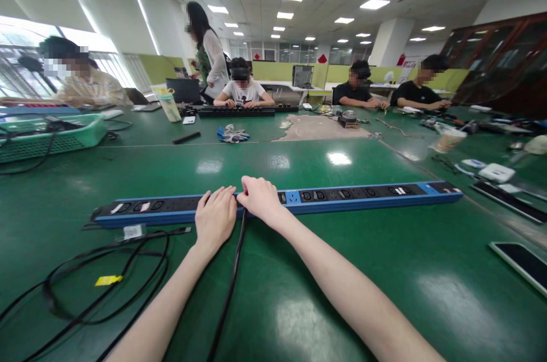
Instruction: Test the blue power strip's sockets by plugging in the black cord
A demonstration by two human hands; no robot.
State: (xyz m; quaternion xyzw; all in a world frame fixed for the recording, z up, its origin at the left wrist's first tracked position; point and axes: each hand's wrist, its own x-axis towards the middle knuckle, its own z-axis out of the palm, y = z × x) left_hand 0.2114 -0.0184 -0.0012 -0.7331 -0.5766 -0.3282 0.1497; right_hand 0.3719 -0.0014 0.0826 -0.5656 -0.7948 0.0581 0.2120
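Note:
A long blue-and-black power strip lies across the green table, with rows of sockets facing up. My left hand rests on its middle, fingers stretched over the top. Just to the right, my right hand is closed at the strip, with its fingers bent down over the sockets. A black power cord runs from the near edge up to my right fingers, which hide its end. Whether that end sits in a socket cannot be seen.
Coiled black cable with a yellow tag lies at left, near a small clear packet. A green basket, gloves and a drink cup stand farther off. A phone lies right. Several people are around the table.

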